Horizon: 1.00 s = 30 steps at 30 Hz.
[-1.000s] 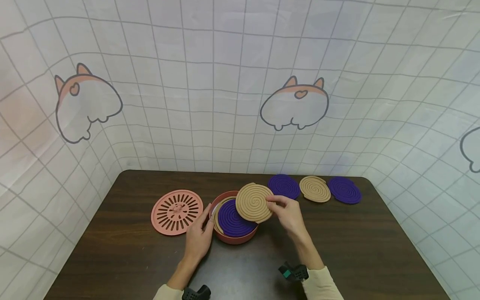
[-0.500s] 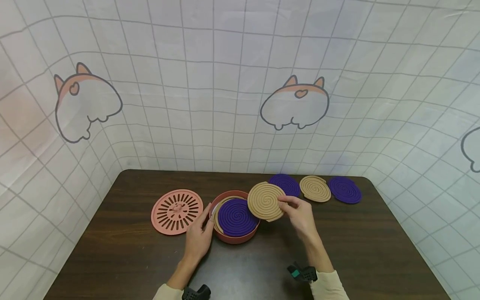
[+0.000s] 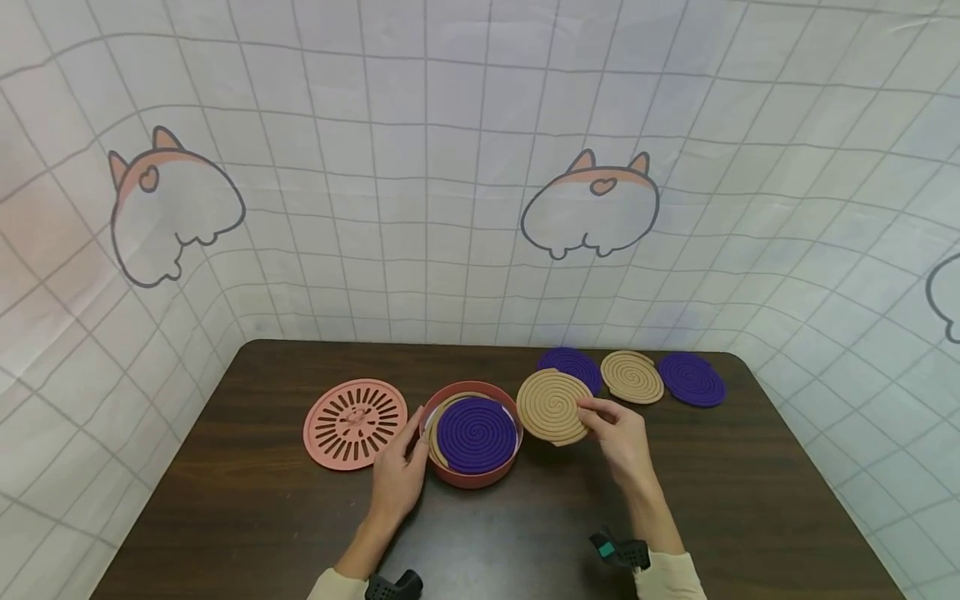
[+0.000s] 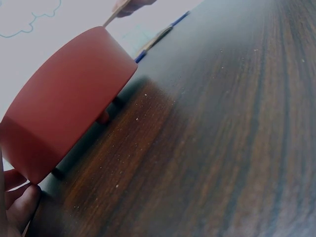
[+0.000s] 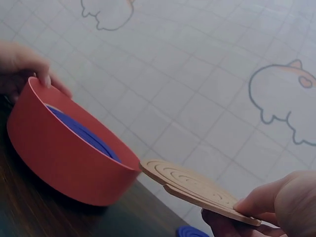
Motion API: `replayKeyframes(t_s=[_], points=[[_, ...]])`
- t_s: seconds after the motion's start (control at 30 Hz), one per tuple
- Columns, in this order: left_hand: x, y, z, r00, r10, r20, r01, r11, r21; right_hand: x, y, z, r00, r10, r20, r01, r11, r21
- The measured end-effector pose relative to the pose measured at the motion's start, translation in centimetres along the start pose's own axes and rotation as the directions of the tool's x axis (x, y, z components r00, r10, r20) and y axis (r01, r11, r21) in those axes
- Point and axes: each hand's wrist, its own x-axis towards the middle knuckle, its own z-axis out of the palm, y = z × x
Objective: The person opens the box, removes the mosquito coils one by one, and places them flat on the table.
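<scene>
My right hand (image 3: 621,437) pinches the edge of a tan mosquito coil (image 3: 551,408), a flat spiral disc, between thumb and fingers. It is held up just right of a round red mosquito coil box (image 3: 471,481). In the right wrist view the coil (image 5: 185,182) tilts beside the box wall (image 5: 74,153), with the thumb on top and fingers below. My left hand (image 3: 397,477) holds the box's left side, fingers at the rim. Inside the box a purple coil (image 3: 477,435) lies on top, a tan one (image 3: 437,446) showing beneath its left edge.
A pink slotted lid (image 3: 355,425) lies left of the box. Along the table's back right sit a purple coil (image 3: 567,363), a tan coil (image 3: 632,377) and another purple coil (image 3: 691,380). A white tile-patterned curtain (image 3: 450,208) stands behind the dark table (image 3: 247,500).
My right hand has moved right with the tan coil, from over the box to beside it, uncovering the purple coil inside. My left hand has stayed on the box.
</scene>
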Motion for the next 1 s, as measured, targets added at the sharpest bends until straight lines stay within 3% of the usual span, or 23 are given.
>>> replayKeyframes(t_s=[0.43, 0.63, 1.0], points=[[0.0, 0.1, -0.1, 1.0, -0.009, 0.008, 0.009, 1.0, 0.006, 0.6, 1.0, -1.3, 0.999, 0.034, -0.027, -0.035, 0.999, -0.015], [0.0, 0.1, -0.1, 1.0, -0.027, 0.016, 0.027, 1.0, -0.003, 0.9, 1.9, -1.7, 0.999, 0.037, 0.001, -0.037, 0.999, -0.024], [0.0, -0.1, -0.1, 1.0, -0.004, 0.013, 0.004, 1.0, 0.0, 1.3, 2.9, -2.1, 0.996, 0.06, 0.062, -0.057, 0.997, -0.054]])
